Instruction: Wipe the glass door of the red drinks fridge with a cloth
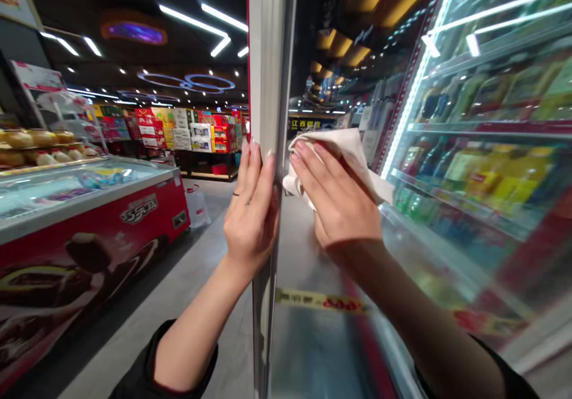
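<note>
Could drop the cloth (351,144) (held against the glass (308,262) under the pressing grip of the right hand (344,211)) through loosened pressure, or slip the left hand (250,214), straight-fingered, off the frame (268,77) through sudden jolt.

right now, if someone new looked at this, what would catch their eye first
Probably the white cloth under the right hand, just right of centre against the glass door. Beside it, the left hand rests on the pale door frame. Next come the red chest freezer at left and the brightly lit bottles at right.
</note>
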A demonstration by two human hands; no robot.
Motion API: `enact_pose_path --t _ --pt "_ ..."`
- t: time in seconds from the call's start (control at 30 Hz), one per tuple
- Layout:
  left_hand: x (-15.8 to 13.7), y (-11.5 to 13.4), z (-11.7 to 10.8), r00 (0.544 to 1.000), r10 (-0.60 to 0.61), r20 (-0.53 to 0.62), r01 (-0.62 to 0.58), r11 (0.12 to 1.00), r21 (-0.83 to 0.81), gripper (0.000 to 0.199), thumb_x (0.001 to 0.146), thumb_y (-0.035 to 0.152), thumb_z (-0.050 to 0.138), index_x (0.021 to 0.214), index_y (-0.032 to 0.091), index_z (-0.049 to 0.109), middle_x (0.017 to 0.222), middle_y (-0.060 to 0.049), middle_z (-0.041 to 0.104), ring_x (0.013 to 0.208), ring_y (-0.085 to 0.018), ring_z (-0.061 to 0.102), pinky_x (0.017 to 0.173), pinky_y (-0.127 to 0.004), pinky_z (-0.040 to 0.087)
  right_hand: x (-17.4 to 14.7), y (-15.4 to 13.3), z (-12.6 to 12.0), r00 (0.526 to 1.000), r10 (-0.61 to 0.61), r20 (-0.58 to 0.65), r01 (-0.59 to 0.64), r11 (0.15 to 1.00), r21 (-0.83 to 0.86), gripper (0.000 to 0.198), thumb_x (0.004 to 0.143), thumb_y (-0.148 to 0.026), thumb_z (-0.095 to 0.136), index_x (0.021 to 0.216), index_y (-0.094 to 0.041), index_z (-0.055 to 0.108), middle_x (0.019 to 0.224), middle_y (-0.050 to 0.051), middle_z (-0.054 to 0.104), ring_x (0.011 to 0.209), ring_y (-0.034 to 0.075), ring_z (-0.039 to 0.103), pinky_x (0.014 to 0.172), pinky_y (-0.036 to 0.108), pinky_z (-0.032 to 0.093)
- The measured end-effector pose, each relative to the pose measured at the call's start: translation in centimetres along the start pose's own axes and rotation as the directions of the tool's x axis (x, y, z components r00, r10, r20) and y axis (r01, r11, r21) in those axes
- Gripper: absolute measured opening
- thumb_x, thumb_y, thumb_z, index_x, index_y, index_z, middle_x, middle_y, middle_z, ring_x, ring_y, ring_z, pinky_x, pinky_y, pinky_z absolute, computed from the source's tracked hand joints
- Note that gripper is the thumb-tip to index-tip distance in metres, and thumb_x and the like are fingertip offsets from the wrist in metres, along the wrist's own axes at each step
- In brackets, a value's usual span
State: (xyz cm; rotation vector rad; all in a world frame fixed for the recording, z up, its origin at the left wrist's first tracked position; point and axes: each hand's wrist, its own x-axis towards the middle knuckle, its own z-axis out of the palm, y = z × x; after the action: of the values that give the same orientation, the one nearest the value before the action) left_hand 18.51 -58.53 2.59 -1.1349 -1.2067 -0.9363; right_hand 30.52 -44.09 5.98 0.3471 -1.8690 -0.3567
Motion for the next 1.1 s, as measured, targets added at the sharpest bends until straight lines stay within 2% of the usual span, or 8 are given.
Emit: enact_pose_path --t 0.17,0.3,0.4,0.53,0.7,0.83,0.93,1.1 --pt "0.4 -0.8 0.4 0.994 0.076 -0.075 -0.077 0.997 -0.011 0.070 0.117 0.012 0.039 0.180 0.041 0.028 0.186 0.006 0.035 0.170 -0.024 0.039 0.143 -0.050 0.038 0.4 0.3 1.1 0.999 0.035 -0.034 -0.034 0.999 0.021 0.080 0.104 0.000 0.034 0.181 -0.023 0.032 0.184 0.004 0.044 0.174 0.020 0.032 0.146 0.048 0.031" --pt "0.7 -1.4 0.6 0.986 0.084 -0.142 -0.092 0.994 -0.055 0.073 0.115 0.010 0.044 0.177 0.046 0.034 0.182 0.011 0.040 0.167 -0.019 0.044 0.143 -0.042 0.038 2.0 2.8 1.0 0.995 0.046 -0.093 -0.045 0.999 0.011 0.083 0.101 -0.001 0.035 0.181 -0.024 0.031 0.185 0.003 0.041 0.175 0.022 0.032 0.146 0.053 0.029" --pt "1.1 -1.8 0.6 0.978 0.105 -0.179 -0.117 0.992 -0.057 0.073 0.112 0.009 0.048 0.175 0.044 0.041 0.178 0.011 0.046 0.164 -0.019 0.050 0.139 -0.038 0.044 3.6 4.4 0.6 0.986 0.055 -0.154 -0.057 0.998 -0.010 0.086 0.099 -0.002 0.040 0.182 -0.023 0.027 0.185 0.005 0.041 0.176 0.028 0.029 0.146 0.060 0.022" --pt "1.4 -2.0 0.6 0.965 0.136 -0.223 -0.125 0.990 0.059 0.065 0.113 0.013 0.050 0.173 0.036 0.047 0.175 0.006 0.053 0.161 -0.020 0.055 0.135 -0.039 0.049 3.1 3.5 0.5 0.994 -0.053 -0.095 0.054 0.998 0.011 0.084 0.097 -0.001 0.043 0.179 -0.022 0.038 0.183 0.004 0.045 0.174 0.027 0.035 0.147 0.056 0.026" --pt "1.6 -1.5 0.8 0.963 0.180 -0.202 -0.139 0.969 0.204 0.062 0.113 0.012 0.045 0.173 0.029 0.047 0.176 -0.002 0.054 0.163 -0.021 0.052 0.136 -0.040 0.047 2.0 2.6 0.6 0.991 -0.010 -0.132 0.017 0.998 0.053 0.082 0.097 0.001 0.041 0.175 -0.023 0.046 0.181 0.003 0.048 0.171 0.025 0.040 0.146 0.053 0.031" --pt "2.0 -0.9 0.9 0.963 0.229 -0.144 -0.183 0.943 0.276 0.064 0.112 0.005 0.040 0.175 0.018 0.042 0.179 -0.013 0.048 0.170 -0.024 0.038 0.140 -0.045 0.041 3.4 2.2 0.8 0.995 0.004 -0.101 0.002 0.998 0.061 0.076 0.100 0.001 0.041 0.172 -0.019 0.051 0.180 0.006 0.049 0.171 0.023 0.041 0.145 0.049 0.033" --pt "1.9 -0.4 1.0 0.963 0.265 -0.050 -0.231 0.906 0.354 0.067 0.112 0.003 0.039 0.178 0.015 0.034 0.177 -0.018 0.050 0.171 -0.025 0.036 0.140 -0.046 0.041 3.0 2.2 0.3 0.999 0.004 -0.050 -0.001 0.998 0.065 0.070 0.101 0.001 0.041 0.168 -0.016 0.056 0.178 0.009 0.052 0.169 0.021 0.044 0.143 0.044 0.037" --pt "-0.5 1.2 2.2 0.972 0.232 0.027 -0.220 0.870 0.441 0.083 0.111 0.000 0.035 0.182 0.013 -0.004 0.179 -0.028 0.040 0.173 -0.032 0.027 0.138 -0.054 0.044 1.8 3.6 -1.3 0.991 0.100 -0.088 -0.091 0.991 0.095 0.068 0.102 0.004 0.039 0.162 -0.018 0.064 0.172 0.009 0.060 0.166 0.020 0.049 0.138 0.045 0.045"
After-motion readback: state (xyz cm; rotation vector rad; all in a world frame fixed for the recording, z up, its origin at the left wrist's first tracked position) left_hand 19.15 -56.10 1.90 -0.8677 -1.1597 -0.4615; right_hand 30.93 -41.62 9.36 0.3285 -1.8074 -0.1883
